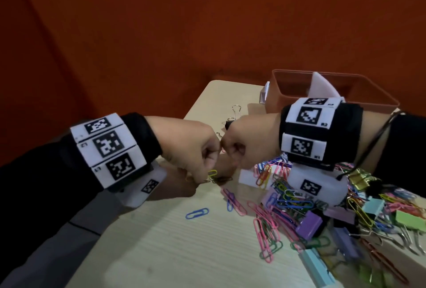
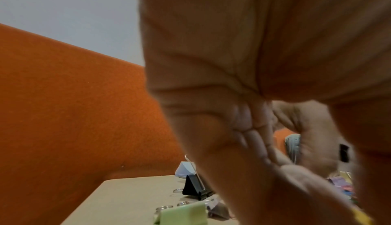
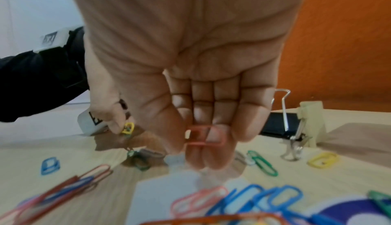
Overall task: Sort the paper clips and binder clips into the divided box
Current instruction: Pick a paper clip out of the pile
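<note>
Both hands are raised over the table, knuckles nearly touching. My left hand [image 1: 213, 161] pinches a yellow paper clip [image 1: 212, 173]; in the right wrist view a short tangle of darker clips [image 3: 137, 158] hangs from that yellow clip [image 3: 128, 128]. My right hand [image 1: 231, 156] is curled, and the right wrist view shows its thumb and fingertips [image 3: 211, 158] pinching an orange paper clip [image 3: 204, 135]. The orange divided box [image 1: 288, 98] with a white divider stands at the back right, behind my right wrist. A big heap of coloured paper clips and binder clips [image 1: 322, 214] lies below my right forearm.
A lone blue paper clip [image 1: 197, 213] and several pink ones [image 1: 232, 200] lie on the pale wooden table [image 1: 184, 253]. A black binder clip [image 1: 230, 121] sits behind the hands, and a green binder clip [image 2: 182, 213] nearby. An orange wall rises behind the table.
</note>
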A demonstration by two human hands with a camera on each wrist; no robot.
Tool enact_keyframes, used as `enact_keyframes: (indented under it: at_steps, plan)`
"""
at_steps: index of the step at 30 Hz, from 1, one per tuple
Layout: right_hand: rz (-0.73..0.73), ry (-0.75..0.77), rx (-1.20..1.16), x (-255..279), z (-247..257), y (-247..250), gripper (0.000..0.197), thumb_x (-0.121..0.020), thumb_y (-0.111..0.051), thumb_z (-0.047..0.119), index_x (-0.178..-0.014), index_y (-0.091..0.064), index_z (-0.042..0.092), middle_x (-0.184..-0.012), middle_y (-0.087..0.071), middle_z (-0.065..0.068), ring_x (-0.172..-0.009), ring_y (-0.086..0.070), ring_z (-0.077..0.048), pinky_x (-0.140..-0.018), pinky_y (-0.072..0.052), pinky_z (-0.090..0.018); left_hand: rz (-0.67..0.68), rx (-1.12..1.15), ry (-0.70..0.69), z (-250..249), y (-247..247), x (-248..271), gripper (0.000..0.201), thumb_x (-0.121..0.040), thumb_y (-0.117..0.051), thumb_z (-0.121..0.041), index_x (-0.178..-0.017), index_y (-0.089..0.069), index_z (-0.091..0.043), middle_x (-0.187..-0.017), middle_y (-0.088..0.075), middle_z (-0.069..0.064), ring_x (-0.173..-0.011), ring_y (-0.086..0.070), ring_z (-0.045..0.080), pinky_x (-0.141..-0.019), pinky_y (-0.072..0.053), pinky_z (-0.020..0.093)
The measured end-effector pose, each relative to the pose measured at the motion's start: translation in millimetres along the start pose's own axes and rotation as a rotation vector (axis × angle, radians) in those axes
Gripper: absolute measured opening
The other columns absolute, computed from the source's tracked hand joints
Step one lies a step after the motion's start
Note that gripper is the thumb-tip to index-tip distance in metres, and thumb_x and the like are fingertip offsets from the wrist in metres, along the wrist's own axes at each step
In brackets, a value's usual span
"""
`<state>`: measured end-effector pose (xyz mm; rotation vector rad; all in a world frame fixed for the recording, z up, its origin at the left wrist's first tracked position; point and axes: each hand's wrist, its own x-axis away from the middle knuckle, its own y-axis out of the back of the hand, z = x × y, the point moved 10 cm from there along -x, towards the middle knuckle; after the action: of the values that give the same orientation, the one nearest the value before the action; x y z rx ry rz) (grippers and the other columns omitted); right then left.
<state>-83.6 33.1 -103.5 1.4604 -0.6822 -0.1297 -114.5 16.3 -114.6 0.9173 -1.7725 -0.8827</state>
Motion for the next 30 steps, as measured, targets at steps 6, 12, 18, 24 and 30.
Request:
enact_keyframes:
  at_steps: [6, 12, 18, 24, 30]
  plan:
    - [-0.050, -0.074, -0.141, 19, -30, 12, 0.038, -0.081, -0.040, -0.002, -0.097, -0.059, 0.026, -0.071, -0.066, 0.006, -0.067, -0.060, -0.009, -0.068, -0.049, -0.027, 0.026, 0.069, -0.010, -7, -1, -7, 0.011, -0.088, -0.052, -0.014, -0.094, -0.060, -0.019, -0.067, -0.068, 0.004, -0.050, -0.057, 0.012, -0.049, -0.044, 0.016]
    - [-0.079, -0.089, -0.067, 29, -35, 0, 0.009, -0.090, -0.055, 0.021, -0.093, -0.064, 0.022, -0.060, -0.046, 0.009, -0.056, -0.042, 0.000, -0.055, -0.034, -0.018, -0.079, -0.086, 0.010, -10, 8, -21, 0.023, -0.092, -0.049, -0.025, -0.077, -0.058, -0.010, -0.070, -0.055, 0.003, -0.067, -0.046, 0.020, -0.060, -0.038, 0.029]
    - [-0.006, 0.016, -0.070, 28, -22, -8, 0.019, -0.069, -0.080, 0.026, -0.082, -0.066, 0.026, -0.052, -0.049, 0.009, -0.053, -0.045, 0.000, -0.056, -0.038, -0.023, -0.062, -0.227, -0.001, -13, 4, -23, 0.024, -0.072, -0.080, -0.041, -0.075, -0.069, -0.019, -0.056, -0.059, -0.011, -0.051, -0.051, 0.003, -0.044, -0.037, 0.014]
    - [0.042, 0.053, -0.050, 24, -15, -17, 0.012, -0.069, -0.079, 0.016, -0.076, -0.070, 0.021, -0.057, -0.054, 0.011, -0.057, -0.050, -0.002, -0.065, -0.045, -0.024, -0.085, -0.254, -0.028, -21, 5, -26, 0.018, -0.074, -0.077, -0.024, -0.063, -0.062, -0.023, -0.056, -0.058, -0.011, -0.048, -0.049, 0.001, -0.040, -0.033, 0.007]
    - [0.027, 0.050, -0.048, 27, -19, -16, 0.014, -0.072, -0.077, 0.015, -0.073, -0.065, 0.023, -0.061, -0.056, 0.012, -0.059, -0.051, -0.002, -0.062, -0.043, -0.020, -0.035, -0.207, -0.034, -19, 2, -24, 0.012, -0.076, -0.069, -0.022, -0.066, -0.061, -0.021, -0.060, -0.057, -0.009, -0.057, -0.048, 0.008, -0.056, -0.041, 0.021]
